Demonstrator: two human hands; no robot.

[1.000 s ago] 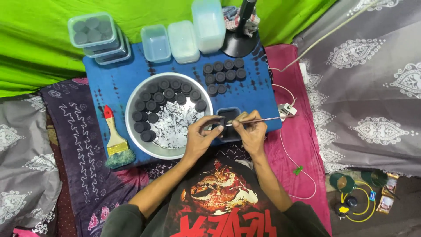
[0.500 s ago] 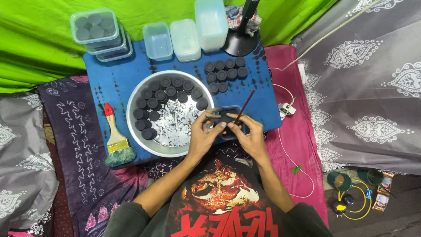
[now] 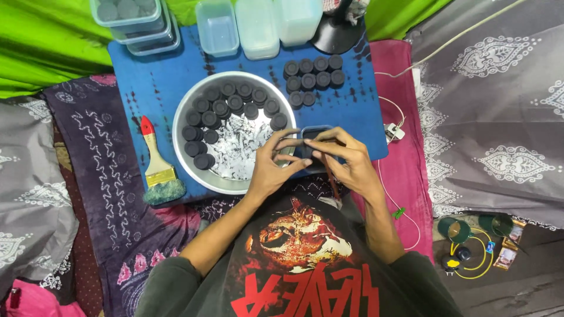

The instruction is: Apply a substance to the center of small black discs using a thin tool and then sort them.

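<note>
Dark disc (image 3: 304, 151) pinched between left hand (image 3: 271, 167) and right hand (image 3: 346, 161).

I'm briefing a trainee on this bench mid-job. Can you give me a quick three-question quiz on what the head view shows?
1. True or false: the paintbrush lies inside the metal bowl.
2. What do the left hand and right hand grip together?
A. a dark disc
B. a clear lid
C. a cable
3. Fill in: the loose group of dark discs outside the bowl sits on the ___ board.

Key: 1 false, it lies left of the bowl; 2 A, a small dark disc; 3 blue.
</note>
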